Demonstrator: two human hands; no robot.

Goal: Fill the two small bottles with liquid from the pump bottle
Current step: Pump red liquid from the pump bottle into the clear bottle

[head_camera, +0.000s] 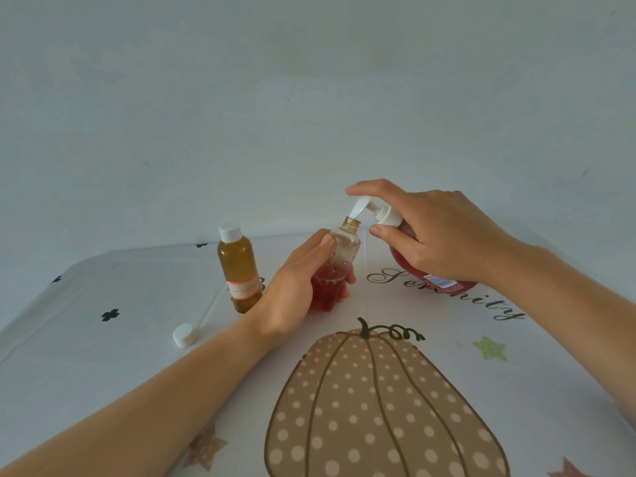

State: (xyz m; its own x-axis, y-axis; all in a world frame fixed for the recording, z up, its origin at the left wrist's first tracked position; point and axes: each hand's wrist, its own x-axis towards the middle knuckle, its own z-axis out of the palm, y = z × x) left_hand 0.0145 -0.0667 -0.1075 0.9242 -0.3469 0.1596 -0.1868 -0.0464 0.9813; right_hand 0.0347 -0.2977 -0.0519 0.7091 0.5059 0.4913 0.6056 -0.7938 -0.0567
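Observation:
My left hand (296,287) grips a small clear bottle (339,259), uncapped and roughly half full of red liquid, tilted toward the pump. My right hand (437,235) holds the red pump bottle (444,282), tipped to the left; my index finger lies on top of the white pump head (364,206) and my thumb sits under its collar. The pump spout points into the small bottle's open mouth. A second small bottle (239,270), amber, with a white cap on, stands upright to the left.
A loose white cap (184,335) lies on the table at the left front. The tablecloth (378,407) shows a large dotted pumpkin, stars and script lettering. A plain wall rises right behind the table's far edge.

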